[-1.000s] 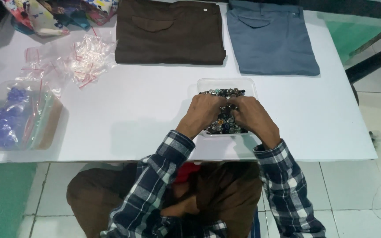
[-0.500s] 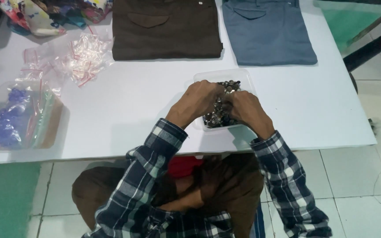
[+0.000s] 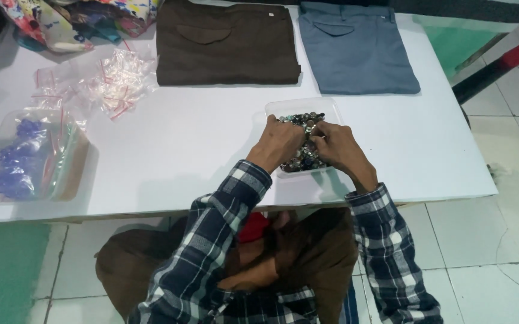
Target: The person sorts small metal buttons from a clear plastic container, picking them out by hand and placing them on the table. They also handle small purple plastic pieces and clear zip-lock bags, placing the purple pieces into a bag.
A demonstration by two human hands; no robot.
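Observation:
A clear plastic tray (image 3: 283, 107) filled with several small dark and shiny buttons (image 3: 300, 119) sits on the white table (image 3: 181, 144) near its front edge. My left hand (image 3: 280, 144) rests in the tray's left side, fingers curled down into the buttons. My right hand (image 3: 340, 150) lies over the right side, fingertips meeting the left hand's above the pile. Whether either hand pinches a button is hidden by the fingers. Both arms wear blue-and-white checked sleeves.
Folded brown trousers (image 3: 226, 42) and folded grey-blue trousers (image 3: 355, 48) lie at the table's back. A heap of small clear bags (image 3: 112, 78) lies left, a clear bag with blue pieces (image 3: 22, 159) at far left, colourful cloth (image 3: 61, 18) in the back corner.
Both hands stay in the button tray; they have shifted slightly and the fingertips have drawn together. The camera view has moved a little.

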